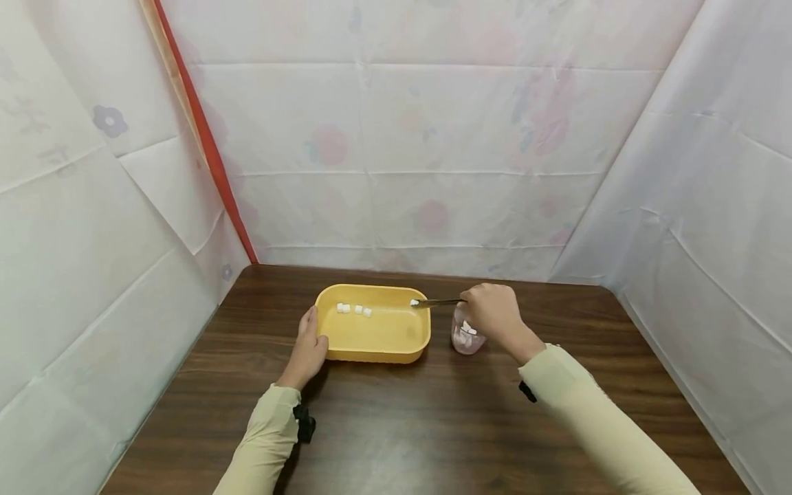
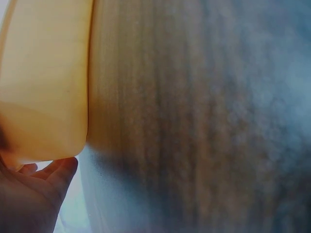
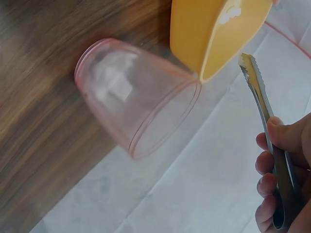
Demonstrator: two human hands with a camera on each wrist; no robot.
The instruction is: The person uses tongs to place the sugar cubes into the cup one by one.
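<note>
In the head view my left hand (image 1: 306, 352) holds the left end of a yellow tray (image 1: 377, 356), with the thumb by its front corner. Metal tongs (image 3: 265, 107) are gripped in my right hand (image 3: 291, 165). Their tips reach over the tray's right end, pinching a small white cube (image 1: 414, 302). Several white cubes (image 1: 359, 310) lie in a loose row toward the back left inside the tray. Just below my right hand stands a clear pinkish cup (image 3: 138, 97) with more white pieces (image 1: 468, 330) in it, partly hidden by the hand in the head view.
A dark wood-grain table (image 1: 396, 426) carries the tray and cup. Pale patterned sheets (image 1: 396, 137) hang behind and at both sides, close to the table's edges. A red strip (image 1: 213, 158) runs down the back left corner.
</note>
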